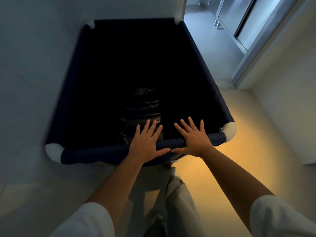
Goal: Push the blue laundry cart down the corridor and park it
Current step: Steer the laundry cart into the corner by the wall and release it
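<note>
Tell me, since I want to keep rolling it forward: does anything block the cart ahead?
Yes. The blue laundry cart has its far end against a white wall. Open floor lies only to the right, past the corner. Both hands rest flat on the near rail.

The blue laundry cart stands close along the wall on its left, and its far rim meets a wall corner. Open floor runs along the cart's right side toward a metal-framed door. Both hands rest flat on the near rim.
</note>
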Demonstrator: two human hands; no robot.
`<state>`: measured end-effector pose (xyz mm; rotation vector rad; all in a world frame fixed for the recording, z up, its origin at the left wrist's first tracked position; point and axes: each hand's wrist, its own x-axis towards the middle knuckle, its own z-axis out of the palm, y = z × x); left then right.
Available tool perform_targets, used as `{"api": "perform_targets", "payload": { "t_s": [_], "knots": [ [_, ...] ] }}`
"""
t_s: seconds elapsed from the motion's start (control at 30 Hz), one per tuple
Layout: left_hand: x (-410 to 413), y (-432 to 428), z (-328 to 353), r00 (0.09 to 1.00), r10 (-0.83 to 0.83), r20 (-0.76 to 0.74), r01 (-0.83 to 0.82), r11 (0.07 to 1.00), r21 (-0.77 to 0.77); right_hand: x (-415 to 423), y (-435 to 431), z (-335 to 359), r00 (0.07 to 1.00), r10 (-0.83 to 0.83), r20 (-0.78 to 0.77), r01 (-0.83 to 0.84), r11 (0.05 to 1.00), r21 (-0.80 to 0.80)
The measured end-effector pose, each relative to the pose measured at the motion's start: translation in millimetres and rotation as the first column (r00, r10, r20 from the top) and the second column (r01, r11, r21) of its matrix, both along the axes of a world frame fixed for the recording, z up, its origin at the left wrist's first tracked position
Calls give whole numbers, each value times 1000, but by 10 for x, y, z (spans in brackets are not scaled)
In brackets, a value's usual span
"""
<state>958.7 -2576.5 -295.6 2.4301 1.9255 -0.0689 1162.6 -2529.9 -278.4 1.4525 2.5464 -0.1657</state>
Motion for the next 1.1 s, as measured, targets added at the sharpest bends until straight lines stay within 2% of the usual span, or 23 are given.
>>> {"api": "perform_targets", "payload": {
  "t_s": [1.1],
  "knots": [
    [28,-1,-8,1000,17,17,-18,999,38,37,28,-54,999,12,-39,-10,999,31]
  ]
}}
